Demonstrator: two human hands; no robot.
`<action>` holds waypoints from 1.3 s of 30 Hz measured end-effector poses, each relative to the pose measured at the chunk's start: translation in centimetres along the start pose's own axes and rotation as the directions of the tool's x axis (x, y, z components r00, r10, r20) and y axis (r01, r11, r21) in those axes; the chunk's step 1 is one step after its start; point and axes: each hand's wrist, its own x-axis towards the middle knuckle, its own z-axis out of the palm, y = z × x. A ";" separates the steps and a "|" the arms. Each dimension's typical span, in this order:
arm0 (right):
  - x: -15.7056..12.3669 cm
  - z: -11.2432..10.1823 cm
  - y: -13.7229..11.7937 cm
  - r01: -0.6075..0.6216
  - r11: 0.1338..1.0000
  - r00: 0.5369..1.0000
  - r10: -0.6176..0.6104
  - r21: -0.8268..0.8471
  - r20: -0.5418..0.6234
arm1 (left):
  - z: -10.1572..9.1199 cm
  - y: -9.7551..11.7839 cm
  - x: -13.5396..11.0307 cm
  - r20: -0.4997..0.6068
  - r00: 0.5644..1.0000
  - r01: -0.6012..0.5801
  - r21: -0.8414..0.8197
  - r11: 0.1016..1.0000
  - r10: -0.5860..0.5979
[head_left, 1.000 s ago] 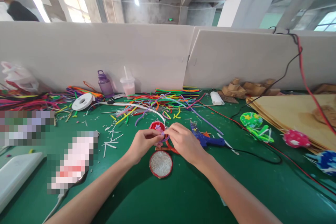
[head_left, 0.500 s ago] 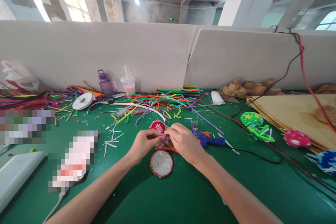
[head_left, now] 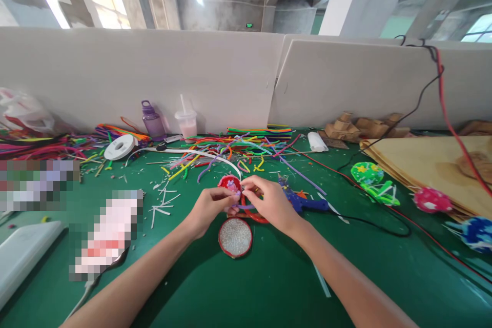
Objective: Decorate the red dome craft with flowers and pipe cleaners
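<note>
My left hand [head_left: 209, 207] and my right hand [head_left: 269, 202] meet over the green table, both pinched on a small red round craft piece [head_left: 229, 183] with a purple pipe cleaner [head_left: 246, 206] looped from it. The fingers of both hands are closed on it. Just below the hands lies a round red-rimmed disc filled with white beads [head_left: 235, 237]. A red pipe cleaner loop [head_left: 255, 217] lies under my right hand.
A blue glue gun [head_left: 303, 204] with a black cord lies right of my hands. Loose coloured pipe cleaners [head_left: 230, 151] cover the table's back, with a white tape roll [head_left: 120, 147], purple bottle [head_left: 149, 120] and pink cup [head_left: 187, 124]. Decorated balls [head_left: 432, 200] and brown sheets [head_left: 430, 164] sit right.
My right hand has shifted slightly left and turned, drawing the purple pipe cleaner round into a wider loop. The view has tilted up a little.
</note>
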 end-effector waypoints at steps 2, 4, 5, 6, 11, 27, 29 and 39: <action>0.1 0.2 0.0 -0.134 0.981 0.991 0.135 0.143 0.000 | 0.0 0.0 0.0 -0.004 1.000 0.020 -0.060 0.998 -0.021; 0.2 0.4 0.0 -0.224 0.940 0.974 0.224 0.257 0.029 | -0.1 0.0 0.1 0.006 0.999 0.038 -0.091 0.995 -0.037; 0.2 0.4 0.2 -0.250 0.922 0.967 0.254 0.295 0.027 | -0.2 -0.1 0.1 0.008 0.999 0.038 -0.101 0.994 -0.038; 0.3 0.4 0.3 -0.262 0.910 0.961 0.276 0.322 0.004 | -0.2 -0.2 0.2 0.005 0.999 0.032 -0.110 0.993 -0.032; 0.8 -0.2 1.0 -0.292 0.835 0.903 0.401 0.465 -0.153 | -0.5 -0.3 0.5 -0.139 0.988 -0.093 -0.168 0.981 0.070; 0.0 0.4 -0.1 -0.128 0.972 0.974 0.161 0.198 -0.159 | 0.2 0.1 0.1 -0.085 0.992 -0.093 0.054 0.994 0.097; -0.1 0.2 0.0 -0.006 1.000 0.988 0.010 0.027 -0.153 | 0.2 0.2 0.1 -0.069 0.994 -0.082 0.065 0.995 0.086; -0.3 -0.1 0.6 0.231 0.887 0.973 -0.223 -0.400 0.066 | -0.3 -0.4 0.3 0.007 0.998 -0.060 0.135 0.989 0.060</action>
